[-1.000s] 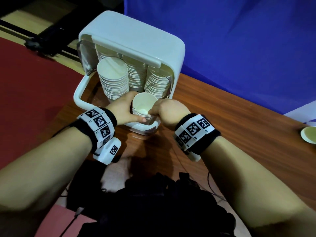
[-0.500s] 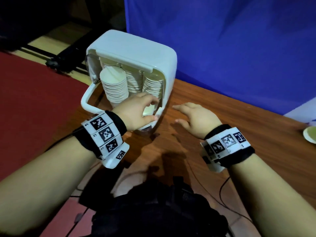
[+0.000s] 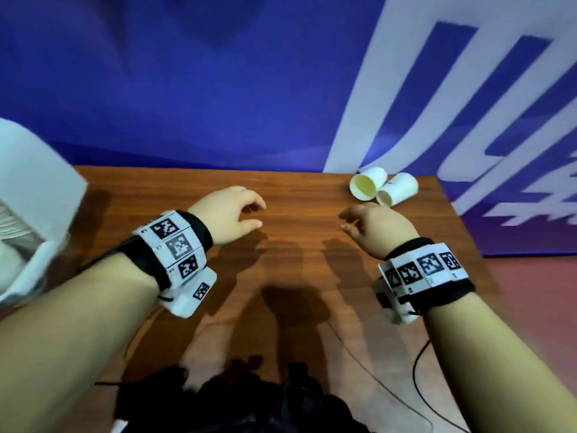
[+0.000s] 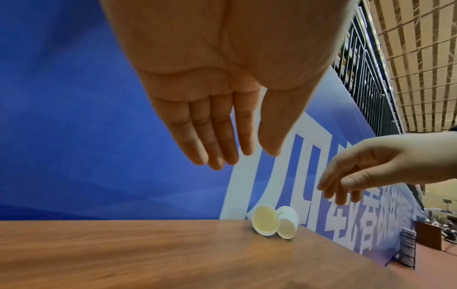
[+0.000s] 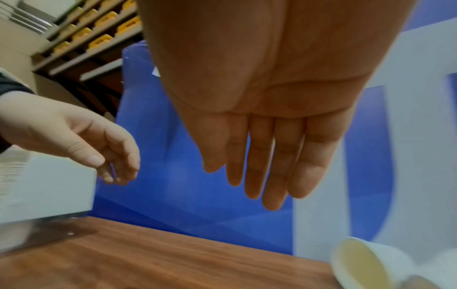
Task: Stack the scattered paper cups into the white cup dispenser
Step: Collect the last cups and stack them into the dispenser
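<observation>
Two white paper cups [image 3: 368, 183] [image 3: 396, 192] lie on their sides, touching, at the far right of the wooden table [image 3: 296, 260]; the left wrist view shows them [image 4: 264, 222] mouths toward me. My right hand [image 3: 368, 221] hovers empty just in front of them, fingers straight and relaxed [image 5: 259, 176]. My left hand [image 3: 237, 214] floats over the table's middle, empty too, its fingers extended [image 4: 222, 148]. The white cup dispenser [image 3: 28, 189] sits blurred at the left edge, with stacked cup rims showing inside.
A blue backdrop with large white lettering [image 3: 406, 104] rises right behind the table. The table's right edge [image 3: 462, 226] drops to a red floor. Black cables [image 3: 418, 364] trail over the near side of the table by my lap.
Both hands let go of the cup at the dispenser and moved right across the table. The head view swung right, bringing the two lying cups into sight.
</observation>
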`<state>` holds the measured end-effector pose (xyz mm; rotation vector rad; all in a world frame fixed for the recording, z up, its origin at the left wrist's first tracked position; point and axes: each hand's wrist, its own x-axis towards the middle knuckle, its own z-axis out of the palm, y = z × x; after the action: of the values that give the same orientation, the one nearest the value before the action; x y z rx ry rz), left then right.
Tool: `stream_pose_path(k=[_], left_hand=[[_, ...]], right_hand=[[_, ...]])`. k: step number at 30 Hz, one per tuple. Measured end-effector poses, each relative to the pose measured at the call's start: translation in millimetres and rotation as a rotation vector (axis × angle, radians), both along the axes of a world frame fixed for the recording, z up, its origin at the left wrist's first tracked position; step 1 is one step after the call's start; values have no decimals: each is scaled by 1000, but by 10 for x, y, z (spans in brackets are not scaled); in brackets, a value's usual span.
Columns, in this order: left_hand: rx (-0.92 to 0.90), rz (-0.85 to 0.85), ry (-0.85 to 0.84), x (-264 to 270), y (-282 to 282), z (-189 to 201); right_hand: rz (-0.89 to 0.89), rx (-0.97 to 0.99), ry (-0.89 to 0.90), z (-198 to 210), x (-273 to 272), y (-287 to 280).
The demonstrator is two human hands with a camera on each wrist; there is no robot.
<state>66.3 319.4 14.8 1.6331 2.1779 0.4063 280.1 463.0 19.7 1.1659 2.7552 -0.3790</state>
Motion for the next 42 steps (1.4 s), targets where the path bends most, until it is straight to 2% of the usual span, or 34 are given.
stream_pose_path(k=[3,8,15,18,21,25,31,36,42], left_hand=[[26,8,-30,331,694,-45],[35,62,-123,702,1736,-229],[-114,104,-11,895,2983,-727],[-189,105,12,920,3332,-964],[-189,124,18,900,3476,-1096],[-122,122,84,836,3383,-1091],[19,123,84,721,2694,-600],[86,202,90,556,1741,-92],[102,387,115,63,303,292]], right_hand=[[-97,38,9,-27,423,599],[-258,32,52,-157,760,1519],[-410,-122,61,-655,756,2685],[-405,-203,45,-887,665,2964],[-393,-269,111,-1026,615,3075],[-400,-307,287,-1031,680,2996],[-214,-113,332,-485,717,2379],[15,-13,375,-41,510,1558],[267,-53,417,209,-118,429]])
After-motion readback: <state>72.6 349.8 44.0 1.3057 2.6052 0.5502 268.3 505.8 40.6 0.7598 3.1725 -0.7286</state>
